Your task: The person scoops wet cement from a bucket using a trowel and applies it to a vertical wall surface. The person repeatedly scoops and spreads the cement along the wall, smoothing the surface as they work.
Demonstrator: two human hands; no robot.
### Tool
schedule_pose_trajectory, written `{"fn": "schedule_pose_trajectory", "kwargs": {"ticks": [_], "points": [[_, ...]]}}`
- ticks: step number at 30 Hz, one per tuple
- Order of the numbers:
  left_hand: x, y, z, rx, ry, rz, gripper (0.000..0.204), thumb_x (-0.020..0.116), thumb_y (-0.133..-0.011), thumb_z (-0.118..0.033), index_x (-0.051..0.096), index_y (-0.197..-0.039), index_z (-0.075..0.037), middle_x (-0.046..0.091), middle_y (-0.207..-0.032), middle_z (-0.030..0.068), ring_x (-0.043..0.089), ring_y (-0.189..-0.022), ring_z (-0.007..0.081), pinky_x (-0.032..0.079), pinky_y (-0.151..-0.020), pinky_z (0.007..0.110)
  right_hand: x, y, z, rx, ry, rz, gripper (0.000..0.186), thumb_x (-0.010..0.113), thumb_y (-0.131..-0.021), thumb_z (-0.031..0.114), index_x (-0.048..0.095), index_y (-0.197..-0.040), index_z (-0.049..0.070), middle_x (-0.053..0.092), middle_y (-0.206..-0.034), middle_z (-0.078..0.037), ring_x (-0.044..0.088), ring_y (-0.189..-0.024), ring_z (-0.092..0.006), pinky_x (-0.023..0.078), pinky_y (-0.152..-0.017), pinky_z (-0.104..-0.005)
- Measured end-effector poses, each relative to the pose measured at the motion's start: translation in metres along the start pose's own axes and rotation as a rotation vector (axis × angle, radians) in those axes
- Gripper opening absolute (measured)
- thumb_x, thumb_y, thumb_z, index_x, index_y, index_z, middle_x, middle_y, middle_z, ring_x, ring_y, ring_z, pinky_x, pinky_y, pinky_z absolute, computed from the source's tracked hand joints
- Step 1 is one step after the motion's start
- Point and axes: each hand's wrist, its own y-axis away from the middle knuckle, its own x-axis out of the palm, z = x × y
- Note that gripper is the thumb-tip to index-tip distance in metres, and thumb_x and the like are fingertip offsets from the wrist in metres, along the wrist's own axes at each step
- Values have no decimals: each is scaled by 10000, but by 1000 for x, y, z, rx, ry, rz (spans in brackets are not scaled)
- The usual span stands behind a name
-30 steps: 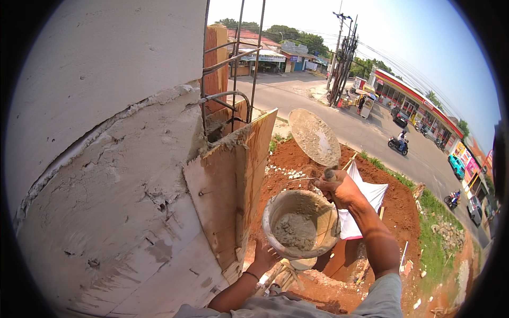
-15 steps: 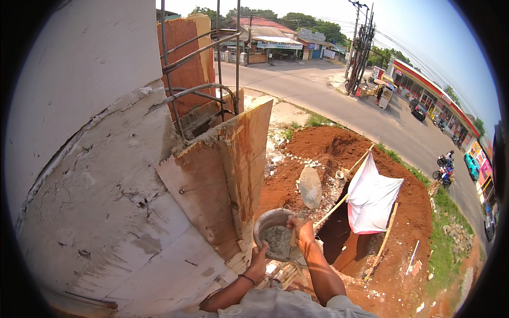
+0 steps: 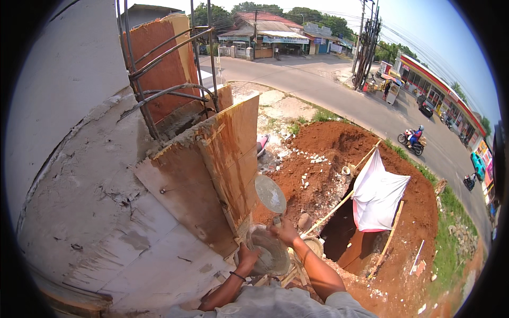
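My left hand point(image 3: 247, 259), a dark band on its wrist, grips the near-left rim of a grey bucket point(image 3: 281, 263). Wet grey mortar point(image 3: 268, 249) lies inside the bucket. In my right hand point(image 3: 284, 232) is the handle of a trowel. The rounded blade of the trowel point(image 3: 271, 195) points away from me, smeared with pale mortar, just beyond the bucket. Left of the blade rises plywood formwork point(image 3: 233, 153) with a mortar-crusted top edge. Steel rebar point(image 3: 212, 58) stands up out of the column opening behind it.
A rough plastered wall point(image 3: 95, 175) fills the left side. Far below on the right, bamboo poles point(image 3: 392, 241) and a white cloth point(image 3: 376, 193) edge a dark pit point(image 3: 339, 228) in red soil. A second round container point(image 3: 314, 245) sits beyond my right forearm. A road with motorcycles runs past.
The trowel blade has swung left toward the formwork. Both hands and the bucket sit lower and further left in view, and the view itself has shifted right.
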Motion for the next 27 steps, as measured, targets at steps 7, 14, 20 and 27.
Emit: {"fn": "schedule_pose_trajectory", "kwargs": {"ticks": [7, 14, 20, 27], "points": [[0, -18, 51, 12, -64, -208, 714, 849, -780, -330, 627, -1316, 85, 708, -1212, 273, 696, -1148, 344, 522, -982, 387, -59, 58, -48, -7, 771, -159, 559, 801, -867, 295, 508, -1258, 23, 698, -1067, -297, 670, -1006, -490, 528, -858, -526], [-18, -33, 74, -1, -115, -278, 670, 827, -801, -365, 666, -1269, 86, 712, -1198, 285, 705, -1135, 364, 520, -985, 400, -83, 104, -56, -103, 1129, -56, 431, 677, -929, 329, 565, -1268, 86, 702, -928, -264, 695, -888, -465, 540, -730, -578], [-33, -23, 48, 30, -108, -236, 570, 792, -821, -385, 716, -1160, 66, 745, -1060, 261, 728, -1022, 368, 534, -925, 414, -60, 90, -69, -174, 1336, 52, 328, 596, -937, 167, 567, -1250, 74, 687, -988, -191, 708, -905, -384, 554, -721, -500], [-16, -8, 19, 295, -305, -297, 275, 745, -852, -184, 734, -1019, 35, 706, -844, 43, 609, -755, 106, 500, -711, 310, 8, 68, -62, -381, 1622, 17, 244, 569, -913, 175, 646, -1077, 10, 668, -868, -174, 678, -793, -306, 484, -658, -405]]}}
